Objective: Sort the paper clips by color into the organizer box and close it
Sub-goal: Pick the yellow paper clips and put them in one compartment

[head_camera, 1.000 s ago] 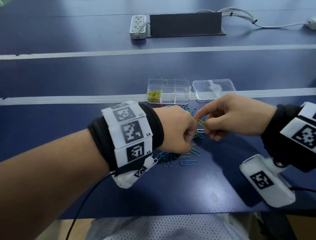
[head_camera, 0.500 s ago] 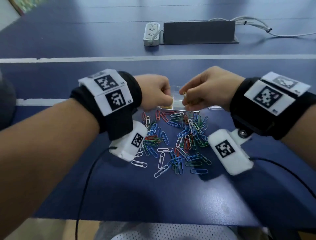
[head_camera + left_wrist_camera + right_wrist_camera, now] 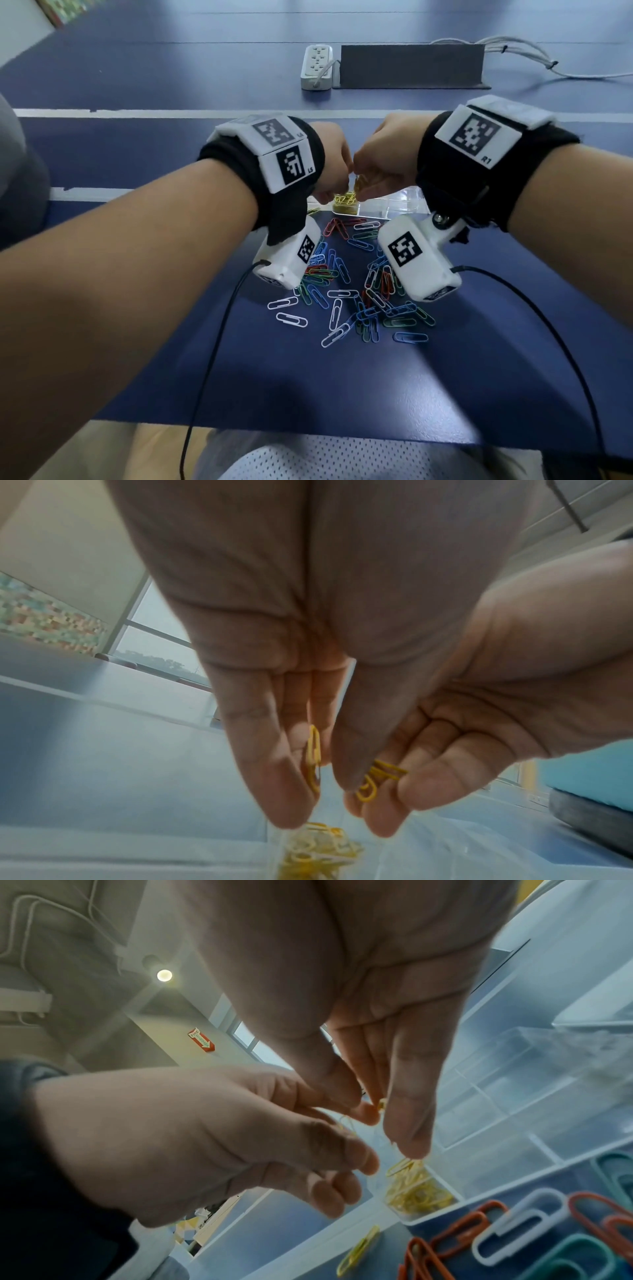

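Note:
My left hand (image 3: 334, 171) and right hand (image 3: 373, 171) meet fingertip to fingertip above the clear organizer box (image 3: 400, 204). Both hover over its near-left compartment, which holds yellow paper clips (image 3: 346, 202). In the left wrist view my left hand (image 3: 320, 800) pinches one yellow clip (image 3: 313, 753) between thumb and fingers. The right hand's curled fingers (image 3: 445, 764) hold more yellow clips (image 3: 377, 777). In the right wrist view my right hand (image 3: 390, 1131) hangs above the yellow heap (image 3: 414, 1194). A mixed pile of clips (image 3: 349, 284) lies on the blue table in front of the box.
One yellow clip (image 3: 359, 1248) lies on the table just left of the box. The other compartments (image 3: 496, 1096) look empty. A power strip (image 3: 317, 66) and a dark panel (image 3: 411, 65) stand at the back. Camera cables (image 3: 212, 342) trail off the table's near edge.
Both hands have moved away from the pile to the box, carrying yellow clips. They now sit closer together over the yellow compartment.

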### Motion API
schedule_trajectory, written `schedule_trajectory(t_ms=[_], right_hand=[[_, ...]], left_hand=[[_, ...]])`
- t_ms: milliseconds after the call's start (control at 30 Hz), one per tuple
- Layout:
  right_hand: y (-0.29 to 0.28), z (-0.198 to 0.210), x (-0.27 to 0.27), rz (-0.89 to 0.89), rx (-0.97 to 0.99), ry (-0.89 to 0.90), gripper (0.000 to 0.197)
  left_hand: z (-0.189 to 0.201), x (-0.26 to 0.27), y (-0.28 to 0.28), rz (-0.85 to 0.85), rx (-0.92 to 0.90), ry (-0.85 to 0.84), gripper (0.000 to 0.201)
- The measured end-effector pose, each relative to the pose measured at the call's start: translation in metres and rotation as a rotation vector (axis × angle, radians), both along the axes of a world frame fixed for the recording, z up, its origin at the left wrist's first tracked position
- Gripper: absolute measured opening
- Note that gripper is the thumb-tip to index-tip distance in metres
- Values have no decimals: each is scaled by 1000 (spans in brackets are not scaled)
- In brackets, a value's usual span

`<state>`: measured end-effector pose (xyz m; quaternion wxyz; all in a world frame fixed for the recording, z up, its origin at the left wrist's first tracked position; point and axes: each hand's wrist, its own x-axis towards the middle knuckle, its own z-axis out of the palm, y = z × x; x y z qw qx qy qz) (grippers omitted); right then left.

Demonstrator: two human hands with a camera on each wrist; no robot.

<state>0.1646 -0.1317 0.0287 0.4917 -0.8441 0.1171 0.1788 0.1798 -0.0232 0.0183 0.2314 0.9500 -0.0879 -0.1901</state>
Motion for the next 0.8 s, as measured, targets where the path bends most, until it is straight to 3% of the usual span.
schedule_trajectory(t_ms=[100,400,533,633,800], right_hand=[[-1,-4,9,80,-114,-32,14],[-7,-4,8,90,-158,-14,17],[-14,-6,0,68,-198,-21,23],[-18,-6,-6,105,-207,-43,28],[-12,-8,-9,260,-419,-159,33]], left_hand=[[2,-3,-1,14,-8,-19,25],[4,-10,4,24,-78,-75,30],[-2,-5,20,-35,195,-199,18],[-14,-5,29,-101,407,-150,28],[-17,-3,27,-136,447,-188,13]])
